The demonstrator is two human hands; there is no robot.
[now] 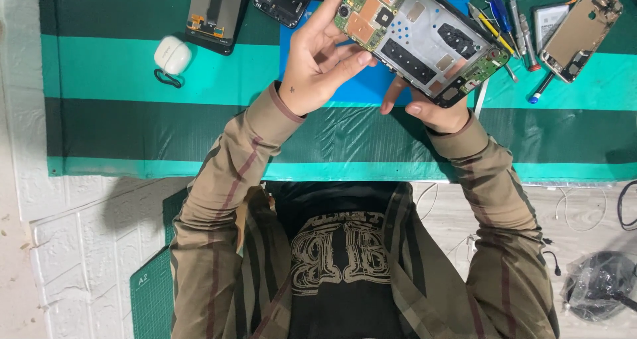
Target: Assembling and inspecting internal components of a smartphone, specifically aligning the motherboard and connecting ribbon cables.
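One opened phone [417, 39], its back cover off, is held up in both hands over a blue mat [371, 90] on a table covered in green and teal striped plastic [133, 123]. The phone lies at a slant, far end to the left. Its inside shows a silver metal frame, copper-coloured shields on a green circuit board at the far-left end, two black strips, and a small green board at the near-right end.

The left hand [317, 70] is closed on the phone's far-left end, thumb and fingers pinching its edge. The right hand [434, 113] grips the near-right end from beneath, with only the fingertips showing.

Three more phone parts lie on the far side: a dark screen panel [215, 10] at the left, a black part [285, 0] beside it, and a gold-toned phone frame [580, 30] at the far right. One white earbud case [172, 55] sits left. Several screwdrivers [511, 23] lie just right of the held phone, beside a flat white rectangular pack [547, 20].
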